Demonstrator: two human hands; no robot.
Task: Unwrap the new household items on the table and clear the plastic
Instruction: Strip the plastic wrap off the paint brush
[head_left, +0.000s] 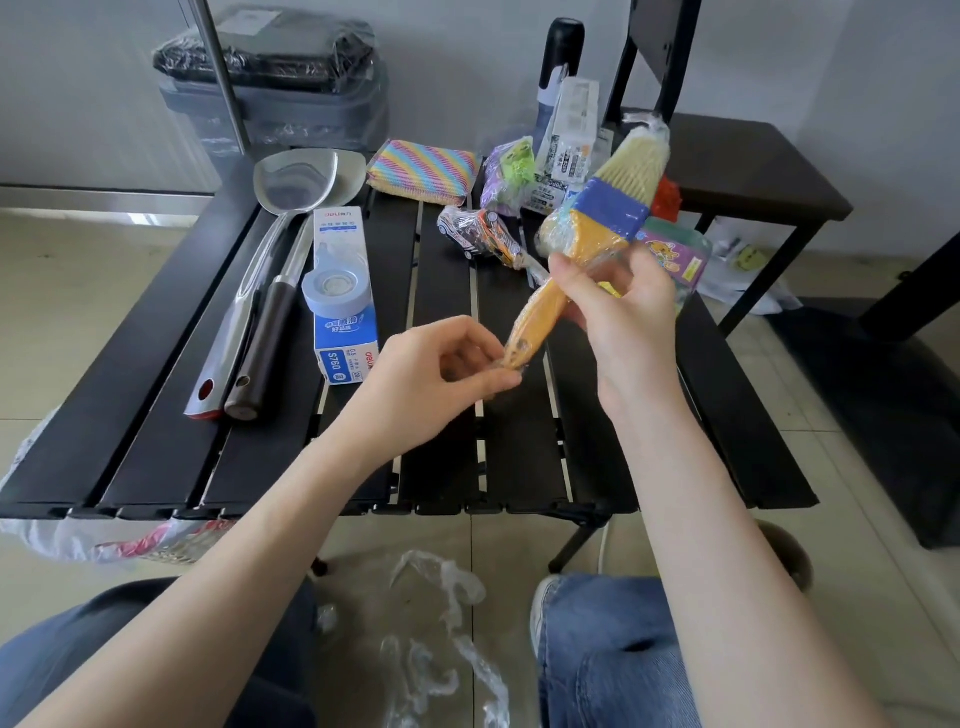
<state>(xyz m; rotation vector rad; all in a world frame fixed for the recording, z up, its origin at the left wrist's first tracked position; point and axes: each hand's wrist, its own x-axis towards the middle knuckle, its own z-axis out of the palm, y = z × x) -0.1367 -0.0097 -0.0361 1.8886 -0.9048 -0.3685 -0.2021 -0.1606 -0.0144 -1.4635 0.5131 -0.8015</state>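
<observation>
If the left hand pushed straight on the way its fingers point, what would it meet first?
The left hand points right, pinching the wrap at the end of the brush handle. Beyond that, probably the right hand's wrist; depth is unclear.

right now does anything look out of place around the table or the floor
Yes: crumpled clear plastic wrap lies loose on the floor tiles between the person's knees, not cleared away. Another plastic bag hangs off the table's near left corner.

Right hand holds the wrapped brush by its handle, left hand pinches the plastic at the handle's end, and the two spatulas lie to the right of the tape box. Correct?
Not quite. In the head view the spatulas lie to the left of the tape box, not the right. The rest holds: the right hand holds the wrapped brush by its handle, and the left hand pinches the plastic at the handle's end.
</observation>
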